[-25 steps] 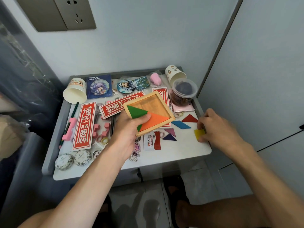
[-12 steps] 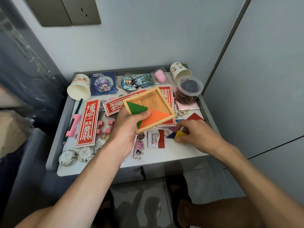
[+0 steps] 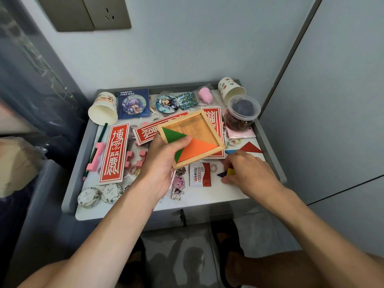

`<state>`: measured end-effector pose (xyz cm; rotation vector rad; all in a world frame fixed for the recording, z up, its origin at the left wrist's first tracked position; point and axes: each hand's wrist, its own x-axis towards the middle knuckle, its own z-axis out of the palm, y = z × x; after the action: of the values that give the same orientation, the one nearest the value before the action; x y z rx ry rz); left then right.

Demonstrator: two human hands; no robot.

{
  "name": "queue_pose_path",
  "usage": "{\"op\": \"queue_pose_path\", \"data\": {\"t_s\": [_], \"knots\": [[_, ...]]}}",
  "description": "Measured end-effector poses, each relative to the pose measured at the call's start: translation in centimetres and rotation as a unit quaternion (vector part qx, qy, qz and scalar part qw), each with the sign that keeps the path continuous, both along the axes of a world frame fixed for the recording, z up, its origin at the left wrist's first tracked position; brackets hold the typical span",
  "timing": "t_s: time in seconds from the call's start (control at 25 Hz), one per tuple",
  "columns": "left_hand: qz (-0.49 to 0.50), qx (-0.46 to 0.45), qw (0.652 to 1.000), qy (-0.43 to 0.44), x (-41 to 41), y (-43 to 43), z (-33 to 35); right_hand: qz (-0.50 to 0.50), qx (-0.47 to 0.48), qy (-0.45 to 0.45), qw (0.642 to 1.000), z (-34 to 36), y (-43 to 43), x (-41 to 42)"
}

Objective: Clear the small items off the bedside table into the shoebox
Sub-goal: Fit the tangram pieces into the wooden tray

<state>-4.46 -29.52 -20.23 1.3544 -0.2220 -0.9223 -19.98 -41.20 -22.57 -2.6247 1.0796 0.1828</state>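
Square wooden puzzle tray (image 3: 199, 127) is gripped in the left hand (image 3: 162, 165) above the white desk (image 3: 207, 197). The right hand (image 3: 251, 175) pinches a small yellow tile (image 3: 231, 171), near right.

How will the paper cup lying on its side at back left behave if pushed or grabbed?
The paper cup lies on its side and tapers, so a push would probably roll it in a curve. Its mouth shows nothing inside, so it is likely light. Thin paper walls may crush under a firm squeeze.
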Motion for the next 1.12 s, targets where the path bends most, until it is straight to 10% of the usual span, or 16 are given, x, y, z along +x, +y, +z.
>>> {"op": "queue_pose_path", "data": {"t_s": [0.24, 0.52, 1.12], "knots": [[0.001, 0.004, 1.0, -0.011, -0.1, 0.0, 0.0, -0.009, -0.015, -0.017, 1.0, 0.3, 0.7, -0.2], [-0.02, -0.007, 0.998, -0.064, 0.5, -0.2, -0.5, -0.103, 0.188, -0.377, 0.901, 4.8, -1.6, -0.3], [-0.045, -0.005, 0.994, -0.1, 0.9, 0.2, -0.7, 0.174, 0.074, -0.185, 0.964, 6.1, -0.7, 2.2]]}}
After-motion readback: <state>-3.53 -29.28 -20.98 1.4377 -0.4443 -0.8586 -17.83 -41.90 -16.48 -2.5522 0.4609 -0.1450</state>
